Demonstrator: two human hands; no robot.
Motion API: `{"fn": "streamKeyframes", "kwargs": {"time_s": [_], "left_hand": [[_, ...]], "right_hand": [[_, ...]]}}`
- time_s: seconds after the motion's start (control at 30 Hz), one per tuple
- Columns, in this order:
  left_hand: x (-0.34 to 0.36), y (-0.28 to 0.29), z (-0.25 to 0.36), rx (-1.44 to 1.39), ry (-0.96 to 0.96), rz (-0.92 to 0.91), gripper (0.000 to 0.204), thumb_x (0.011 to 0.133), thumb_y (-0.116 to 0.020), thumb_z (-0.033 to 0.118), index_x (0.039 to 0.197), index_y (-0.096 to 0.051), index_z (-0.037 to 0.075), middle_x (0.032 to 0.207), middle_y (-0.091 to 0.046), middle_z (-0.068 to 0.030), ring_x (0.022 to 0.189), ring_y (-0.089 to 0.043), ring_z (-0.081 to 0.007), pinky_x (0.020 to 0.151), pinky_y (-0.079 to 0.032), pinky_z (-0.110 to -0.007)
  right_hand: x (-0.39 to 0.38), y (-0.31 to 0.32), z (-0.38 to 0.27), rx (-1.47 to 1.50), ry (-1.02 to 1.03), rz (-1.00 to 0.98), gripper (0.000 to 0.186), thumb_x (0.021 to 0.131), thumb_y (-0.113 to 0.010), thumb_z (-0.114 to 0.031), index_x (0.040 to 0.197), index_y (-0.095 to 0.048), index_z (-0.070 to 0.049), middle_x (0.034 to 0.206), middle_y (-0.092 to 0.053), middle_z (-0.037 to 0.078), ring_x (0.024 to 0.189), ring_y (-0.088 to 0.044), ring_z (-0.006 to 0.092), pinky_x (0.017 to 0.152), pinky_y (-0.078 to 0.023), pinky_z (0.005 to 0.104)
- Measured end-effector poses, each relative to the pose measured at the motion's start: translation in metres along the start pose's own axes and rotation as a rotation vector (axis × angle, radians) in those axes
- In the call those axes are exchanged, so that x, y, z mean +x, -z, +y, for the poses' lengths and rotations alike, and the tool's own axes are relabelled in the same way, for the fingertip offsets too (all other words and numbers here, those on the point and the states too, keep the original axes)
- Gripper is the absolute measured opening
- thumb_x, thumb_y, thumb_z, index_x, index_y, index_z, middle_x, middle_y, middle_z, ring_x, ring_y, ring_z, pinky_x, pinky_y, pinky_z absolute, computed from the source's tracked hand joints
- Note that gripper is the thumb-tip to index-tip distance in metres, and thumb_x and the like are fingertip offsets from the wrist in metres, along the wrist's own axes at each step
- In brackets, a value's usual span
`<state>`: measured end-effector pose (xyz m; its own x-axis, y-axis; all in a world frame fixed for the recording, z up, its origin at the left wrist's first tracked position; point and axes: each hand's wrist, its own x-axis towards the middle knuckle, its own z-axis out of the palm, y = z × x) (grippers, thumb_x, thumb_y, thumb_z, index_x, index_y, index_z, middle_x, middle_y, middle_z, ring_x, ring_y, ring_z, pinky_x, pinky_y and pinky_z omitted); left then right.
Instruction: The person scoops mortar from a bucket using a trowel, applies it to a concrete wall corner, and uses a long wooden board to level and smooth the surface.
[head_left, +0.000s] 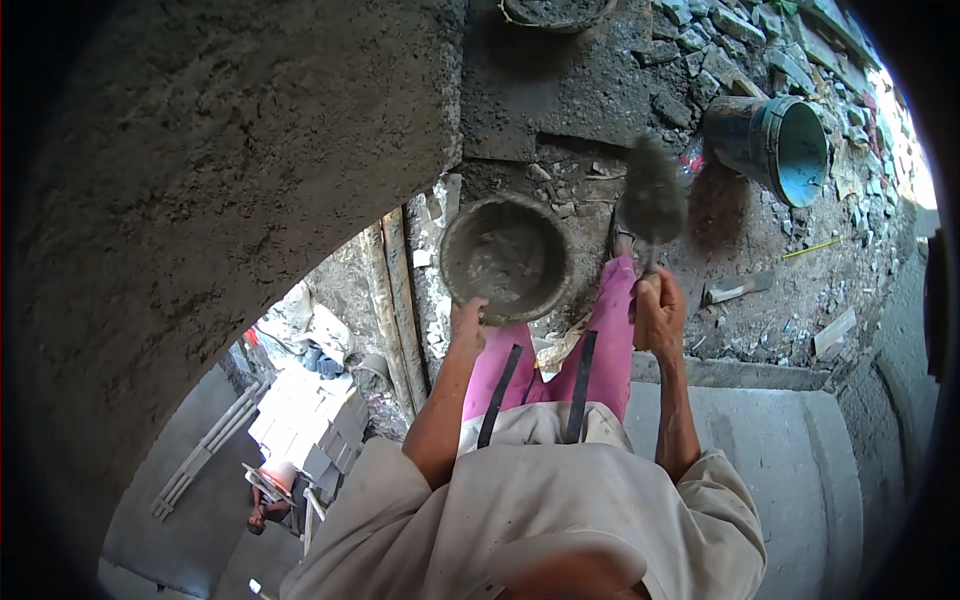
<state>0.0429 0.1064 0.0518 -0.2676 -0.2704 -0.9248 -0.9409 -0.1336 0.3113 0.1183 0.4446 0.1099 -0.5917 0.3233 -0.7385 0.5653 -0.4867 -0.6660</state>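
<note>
My left hand (469, 326) is closed on the near rim of a round, dark mortar bucket (452, 272). Wet grey mortar (508, 262) lies inside it, in front of my legs. In my right hand (660, 312), fingers wrapped round its handle, is a trowel (655, 190). Its blade points away from me, to the right of the bucket and apart from it. Motion blurs the blade, so I cannot tell how much mortar is on it.
A rough mortar-coated wall (250, 150) fills the left. A blue bucket (745, 140) lies tipped among rubble (720, 50) at the right. Wooden poles (393, 300) stand left of my legs. Far below left are stacked pale blocks (305, 420) and another person (262, 515).
</note>
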Motion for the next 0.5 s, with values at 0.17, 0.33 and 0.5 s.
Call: {"fn": "streamKeyframes", "kwargs": {"time_s": [0.17,0.33,0.5], "left_hand": [[-0.007,0.096,0.027,0.247,-0.046,0.230,0.041,0.077,-0.063,0.006,0.116,-0.050,0.009,0.104,-0.056,-0.0097,0.085,-0.059,-0.0260,0.056,-0.052,-0.037],[-0.002,0.164,0.045,0.261,-0.135,0.189,0.053,0.081,-0.057,0.003,0.130,-0.042,0.016,0.071,-0.052,-0.0051,0.043,-0.047,-0.0144,0.033,-0.036,-0.028],[-0.025,0.220,0.036,0.359,-0.014,0.298,0.019,0.082,-0.059,0.017,0.096,-0.057,0.005,0.067,-0.052,-0.0055,0.040,-0.045,-0.0171,0.034,-0.035,-0.029]], "right_hand": [[0.037,-0.124,0.067,-0.116,0.394,0.577,0.031,0.090,-0.066,-0.016,0.115,-0.051,-0.004,0.085,-0.057,0.004,0.068,-0.056,0.0130,0.055,-0.047,0.0284],[-0.001,-0.371,0.094,-0.258,0.305,0.309,0.040,0.091,-0.065,-0.030,0.120,-0.051,-0.005,0.101,-0.062,0.019,0.084,-0.064,0.0340,0.064,-0.049,0.0422],[-0.190,-0.400,-0.061,0.254,0.268,-0.317,0.049,0.085,-0.071,-0.026,0.118,-0.042,-0.005,0.095,-0.060,0.017,0.086,-0.063,0.0339,0.077,-0.048,0.0410]]}}
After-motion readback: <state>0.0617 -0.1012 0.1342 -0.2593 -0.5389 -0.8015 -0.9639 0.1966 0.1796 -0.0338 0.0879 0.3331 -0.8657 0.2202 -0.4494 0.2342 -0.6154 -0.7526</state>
